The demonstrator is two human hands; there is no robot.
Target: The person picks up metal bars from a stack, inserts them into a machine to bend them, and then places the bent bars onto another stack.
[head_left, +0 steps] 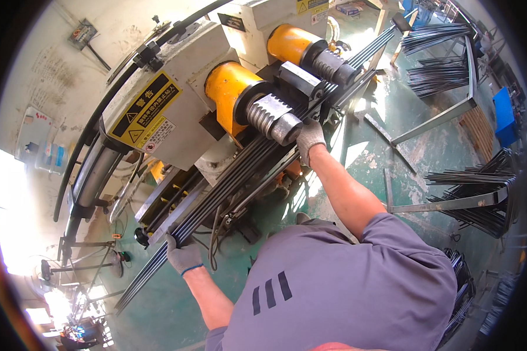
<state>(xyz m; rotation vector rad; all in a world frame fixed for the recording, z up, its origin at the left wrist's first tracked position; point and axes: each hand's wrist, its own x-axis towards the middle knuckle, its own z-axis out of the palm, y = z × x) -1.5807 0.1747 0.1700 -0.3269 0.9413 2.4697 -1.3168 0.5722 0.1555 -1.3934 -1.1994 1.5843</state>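
A bundle of long, thin dark metal rods [219,193] runs slantwise through a machine, from the lower left to the upper right. My left hand [183,256], in a pale work glove with a blue cuff edge, is closed around the rods near their lower-left end. Further up the bundle, my gloved right hand [310,140] is closed at the rods, just beside a thick threaded steel shaft [273,119]. Some of its fingertips are hidden. Above the rods, two orange cylinders [231,88] carry the threaded shafts.
The grey machine body [175,111] bears a yellow-and-black warning label. A curved black hose [88,128] passes along its left side. On the right, metal racks [433,120] hold stacks of bent dark rods [436,79]. A blue bin [503,117] stands beyond them. Cables [215,237] hang below the machine.
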